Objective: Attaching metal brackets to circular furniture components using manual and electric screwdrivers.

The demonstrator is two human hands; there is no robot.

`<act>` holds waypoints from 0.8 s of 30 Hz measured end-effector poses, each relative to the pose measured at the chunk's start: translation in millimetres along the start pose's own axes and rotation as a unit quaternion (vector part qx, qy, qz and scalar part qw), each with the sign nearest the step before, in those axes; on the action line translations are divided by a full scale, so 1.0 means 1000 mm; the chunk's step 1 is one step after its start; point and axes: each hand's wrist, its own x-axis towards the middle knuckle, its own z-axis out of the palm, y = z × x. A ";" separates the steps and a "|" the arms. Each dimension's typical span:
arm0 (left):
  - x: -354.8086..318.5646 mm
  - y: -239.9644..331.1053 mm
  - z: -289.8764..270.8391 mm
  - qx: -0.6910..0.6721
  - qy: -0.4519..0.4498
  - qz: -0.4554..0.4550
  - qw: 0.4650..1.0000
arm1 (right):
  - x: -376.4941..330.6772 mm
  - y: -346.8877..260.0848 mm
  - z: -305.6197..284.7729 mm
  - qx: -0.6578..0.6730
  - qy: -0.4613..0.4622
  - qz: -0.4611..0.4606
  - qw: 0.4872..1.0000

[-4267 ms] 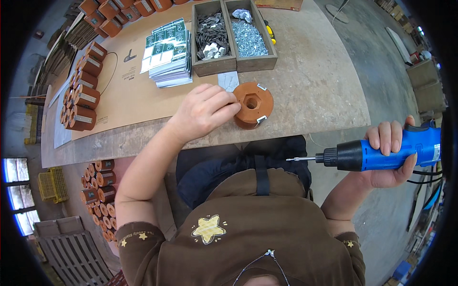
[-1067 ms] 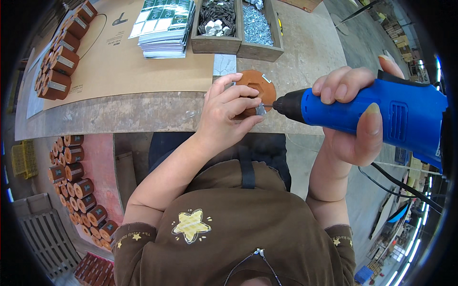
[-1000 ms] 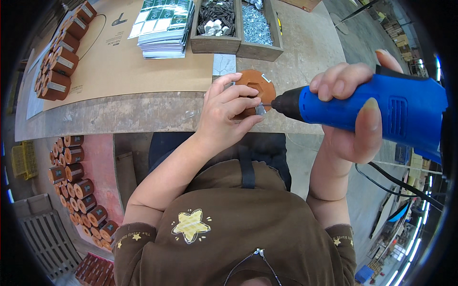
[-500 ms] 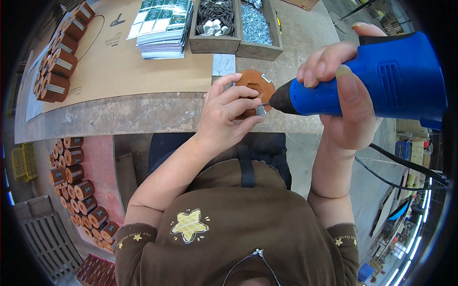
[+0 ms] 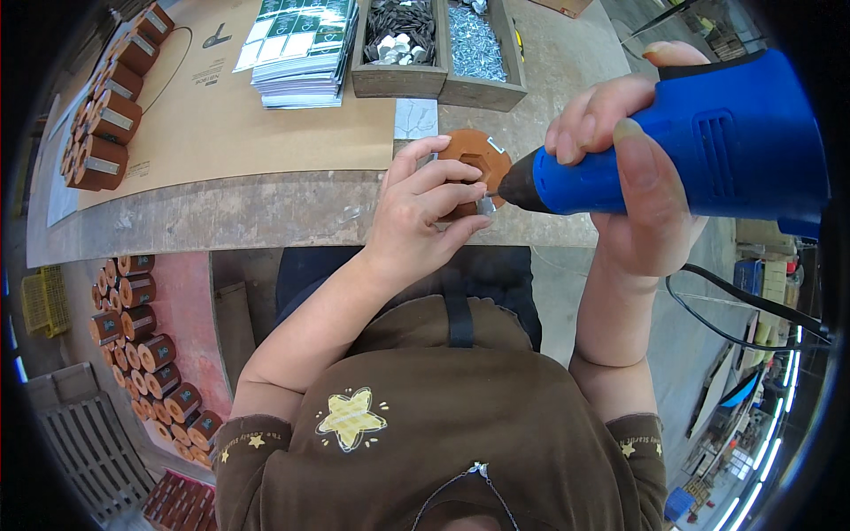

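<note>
My right hand (image 5: 651, 177) is wrapped round a blue corded power screwdriver (image 5: 739, 146) with a black nose. The tool lies nearly level, and its nose points left at the lower edge of a round orange-brown part (image 5: 474, 146) with a hexagonal recess. My left hand (image 5: 416, 199) steadies that part on the workbench near its front edge, fingers curled over its left side. Between thumb and fingertips, beside the tool's tip, is a small silvery metal piece (image 5: 485, 205). The exact contact at the tip is too small to make out.
Wooden boxes hold dark pieces (image 5: 398, 26) and silvery screws (image 5: 476, 49) at the back. Left of them stand stacked printed leaflets (image 5: 301, 66) on a cardboard sheet (image 5: 239, 133). Several orange-brown cylinders (image 5: 115, 115) line the far left; more (image 5: 155, 352) lie below. A black cable (image 5: 744, 296) hangs at right.
The screwdriver and my right hand have shifted slightly left and up, with the nose staying at the round part. My left hand has hardly moved.
</note>
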 end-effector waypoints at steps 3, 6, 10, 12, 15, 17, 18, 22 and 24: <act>0.000 -0.001 0.000 -0.002 -0.002 -0.001 1.000 | 0.000 -0.001 0.003 0.004 -0.005 0.006 1.000; -0.001 -0.001 0.000 -0.007 0.000 -0.003 1.000 | -0.001 -0.001 0.005 0.010 -0.006 0.018 1.000; -0.001 -0.001 0.000 -0.005 -0.004 -0.003 1.000 | -0.002 0.000 0.006 0.024 0.001 0.036 0.999; 0.000 -0.001 0.000 -0.004 -0.004 -0.003 1.000 | -0.002 0.000 0.007 0.031 0.005 0.045 0.999; -0.001 -0.002 0.000 -0.003 -0.005 -0.001 1.000 | -0.003 0.002 0.007 0.042 0.011 0.058 0.997; -0.001 -0.002 0.000 -0.002 -0.006 0.001 1.000 | -0.003 0.003 0.008 0.050 0.015 0.066 0.996; -0.001 -0.002 0.001 -0.004 0.000 0.000 1.000 | -0.004 0.003 0.008 0.054 0.016 0.069 0.996; 0.000 -0.001 0.000 -0.005 0.000 0.002 1.000 | -0.005 0.003 0.007 0.065 0.022 0.083 0.994; 0.000 0.000 0.001 -0.007 0.001 0.002 1.000 | -0.002 0.002 0.002 0.005 -0.007 0.051 0.999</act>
